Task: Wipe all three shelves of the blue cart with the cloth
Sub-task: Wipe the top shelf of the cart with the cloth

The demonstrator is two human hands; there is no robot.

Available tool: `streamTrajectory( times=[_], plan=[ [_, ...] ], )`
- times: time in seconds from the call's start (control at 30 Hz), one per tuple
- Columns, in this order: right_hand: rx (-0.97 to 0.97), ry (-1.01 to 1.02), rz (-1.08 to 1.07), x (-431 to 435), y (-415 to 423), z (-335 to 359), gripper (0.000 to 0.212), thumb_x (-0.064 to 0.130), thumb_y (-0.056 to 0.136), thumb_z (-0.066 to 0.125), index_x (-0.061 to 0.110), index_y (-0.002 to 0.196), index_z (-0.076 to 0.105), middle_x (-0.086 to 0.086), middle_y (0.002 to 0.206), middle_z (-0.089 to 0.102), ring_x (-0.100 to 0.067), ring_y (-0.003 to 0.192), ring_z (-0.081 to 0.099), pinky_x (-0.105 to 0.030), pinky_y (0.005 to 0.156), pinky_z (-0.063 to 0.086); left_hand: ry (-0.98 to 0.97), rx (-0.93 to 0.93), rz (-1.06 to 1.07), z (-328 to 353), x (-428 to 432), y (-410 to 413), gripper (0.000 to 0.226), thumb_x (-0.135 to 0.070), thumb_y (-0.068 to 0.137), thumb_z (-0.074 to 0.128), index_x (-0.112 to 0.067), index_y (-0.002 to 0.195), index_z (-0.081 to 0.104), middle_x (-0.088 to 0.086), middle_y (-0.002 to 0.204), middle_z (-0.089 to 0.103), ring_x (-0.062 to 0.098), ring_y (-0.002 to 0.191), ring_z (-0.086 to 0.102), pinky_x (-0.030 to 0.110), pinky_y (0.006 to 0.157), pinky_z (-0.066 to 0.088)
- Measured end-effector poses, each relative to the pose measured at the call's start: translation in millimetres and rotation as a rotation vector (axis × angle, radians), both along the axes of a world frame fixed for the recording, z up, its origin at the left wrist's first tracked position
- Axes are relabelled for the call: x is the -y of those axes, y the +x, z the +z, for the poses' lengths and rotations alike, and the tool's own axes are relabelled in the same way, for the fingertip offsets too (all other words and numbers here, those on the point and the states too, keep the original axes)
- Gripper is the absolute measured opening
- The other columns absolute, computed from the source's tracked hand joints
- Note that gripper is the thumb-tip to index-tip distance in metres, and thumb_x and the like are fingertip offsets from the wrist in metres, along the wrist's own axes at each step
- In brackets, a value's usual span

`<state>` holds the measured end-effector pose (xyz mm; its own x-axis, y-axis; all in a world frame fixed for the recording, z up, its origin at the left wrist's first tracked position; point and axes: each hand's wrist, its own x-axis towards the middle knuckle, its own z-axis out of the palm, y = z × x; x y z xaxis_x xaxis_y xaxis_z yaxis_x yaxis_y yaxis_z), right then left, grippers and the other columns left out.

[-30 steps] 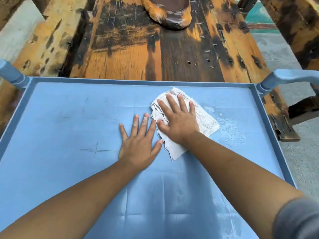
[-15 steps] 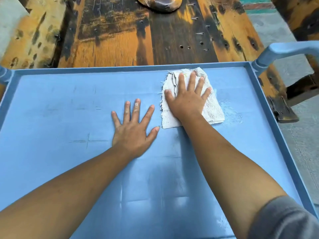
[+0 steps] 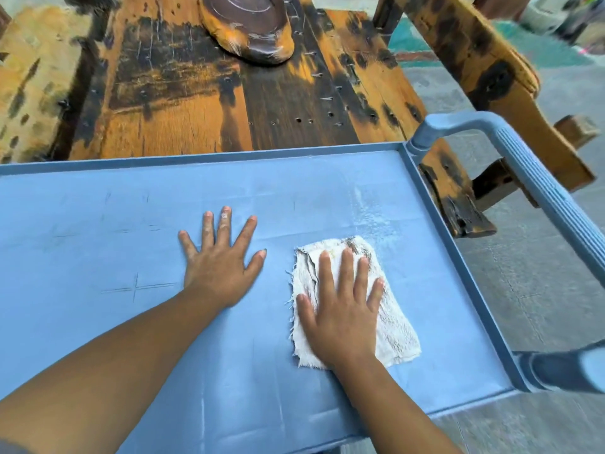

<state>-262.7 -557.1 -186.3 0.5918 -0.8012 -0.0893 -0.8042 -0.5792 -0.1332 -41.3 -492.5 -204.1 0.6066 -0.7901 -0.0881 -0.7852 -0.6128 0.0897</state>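
Across the lower frame lies the top shelf (image 3: 98, 224) of the blue cart (image 3: 435, 204), a flat blue tray with a low raised rim on every visible side. Faint cross-shaped scratches mark its left portion, and a pale smeared patch shows near the far right corner. Beyond the far rim stands a worn wooden counter (image 3: 183, 103), orange-brown with dark stains, nail holes and staples; a dark rounded wooden object (image 3: 252, 24) rests on its far part. At the right end of the shelf, the ribbed blue cart handle (image 3: 540, 188) arches up from the corner post and runs toward the viewer. Grey floor (image 3: 523, 290) shows to the right of the cart.

The white cloth (image 3: 399, 335), frayed at its edges and soiled with dark streaks at its far edge, lies flat on the right half of the shelf. The right hand (image 3: 340, 316) rests palm-down on the cloth, fingers extended and slightly spread, pressing it to the shelf without gripping it. The left hand (image 3: 219, 267) lies flat on the bare shelf just left of the cloth, fingers splayed, holding nothing and not touching the cloth.
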Motion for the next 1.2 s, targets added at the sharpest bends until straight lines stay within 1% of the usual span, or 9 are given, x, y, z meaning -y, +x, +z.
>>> streamTrajectory(
  times=[0.1,0.3,0.4,0.5,0.6,0.7,0.8,0.93,1.2],
  plan=[
    [-0.023,-0.018,0.094,-24,-42,0,0.079,0.064,0.096,0.032,0.024,0.161,0.014,-0.013,0.169,0.006,-0.038,0.155,-0.001,-0.066,0.119,0.011,0.004,-0.001,0.003,1,-1,-2,0.069,-0.074,0.087,0.006,-0.049,0.151,-0.006,0.000,0.167,-0.006,0.031,0.152,-0.010,0.071,0.112,0.001],
    [-0.050,0.033,0.289,-18,-84,8,0.079,0.068,0.097,0.028,0.028,0.161,0.007,-0.011,0.169,0.000,-0.038,0.154,-0.005,-0.063,0.119,0.009,0.024,0.008,0.012,7,1,-6,0.066,-0.071,0.089,0.006,-0.050,0.150,-0.004,0.000,0.167,-0.005,0.030,0.152,-0.008,0.073,0.111,0.003],
    [-0.080,0.061,0.471,2,-99,14,0.081,0.074,0.097,0.021,0.030,0.161,0.002,-0.009,0.169,-0.006,-0.035,0.154,-0.010,-0.062,0.118,0.009,0.101,0.018,0.020,14,7,-8,0.058,-0.066,0.094,0.007,-0.052,0.149,-0.008,0.003,0.166,-0.004,0.034,0.151,-0.004,0.075,0.109,0.009],
    [-0.080,0.081,0.684,33,-119,22,0.081,0.078,0.095,0.022,0.035,0.160,-0.002,-0.006,0.169,-0.007,-0.032,0.155,-0.011,-0.061,0.122,0.010,0.121,0.110,-0.094,28,17,-16,0.053,-0.048,0.101,0.018,-0.049,0.152,0.001,0.009,0.166,0.004,0.038,0.149,0.011,0.067,0.110,0.019],
    [-0.103,0.049,0.859,57,-129,29,0.080,0.078,0.094,0.030,0.039,0.160,0.007,-0.002,0.170,0.002,-0.029,0.156,-0.002,-0.058,0.122,0.015,0.139,0.104,-0.380,35,27,-23,0.071,-0.008,0.094,0.026,-0.039,0.155,0.010,0.006,0.166,0.003,0.028,0.151,0.010,0.052,0.118,0.018],
    [-0.098,0.044,0.985,64,-126,23,0.082,0.078,0.092,0.033,0.042,0.159,0.005,0.000,0.170,-0.005,-0.032,0.155,-0.007,-0.065,0.120,0.008,0.122,0.099,-0.432,36,39,-21,0.075,-0.004,0.088,0.021,-0.036,0.155,0.015,0.000,0.166,0.005,0.023,0.153,0.007,0.053,0.119,0.011],
    [-0.093,0.040,0.946,65,-111,16,0.087,0.084,0.087,0.032,0.045,0.158,0.002,0.002,0.170,-0.008,-0.035,0.154,-0.011,-0.066,0.118,-0.001,0.082,0.105,-0.399,31,48,-15,0.061,-0.019,0.098,0.031,-0.035,0.155,0.017,-0.004,0.165,0.014,0.021,0.152,0.013,0.060,0.117,0.012],
    [-0.057,0.079,0.833,74,-86,11,0.087,0.086,0.086,0.030,0.047,0.158,0.001,0.006,0.169,-0.009,-0.031,0.154,-0.015,-0.058,0.122,-0.005,0.059,0.042,-0.415,23,62,-3,0.060,-0.049,0.096,0.012,-0.039,0.155,0.013,-0.009,0.165,0.011,0.019,0.152,0.010,0.061,0.118,0.009],
    [-0.014,0.032,0.505,135,11,3,0.085,0.087,0.083,0.024,0.049,0.157,0.003,0.008,0.170,-0.005,-0.029,0.155,-0.012,-0.059,0.121,0.000,-0.032,-0.001,-0.376,10,65,5,0.062,-0.060,0.096,0.015,-0.043,0.155,0.003,-0.012,0.166,0.000,0.010,0.152,-0.005,0.056,0.121,0.005]
  ],
)
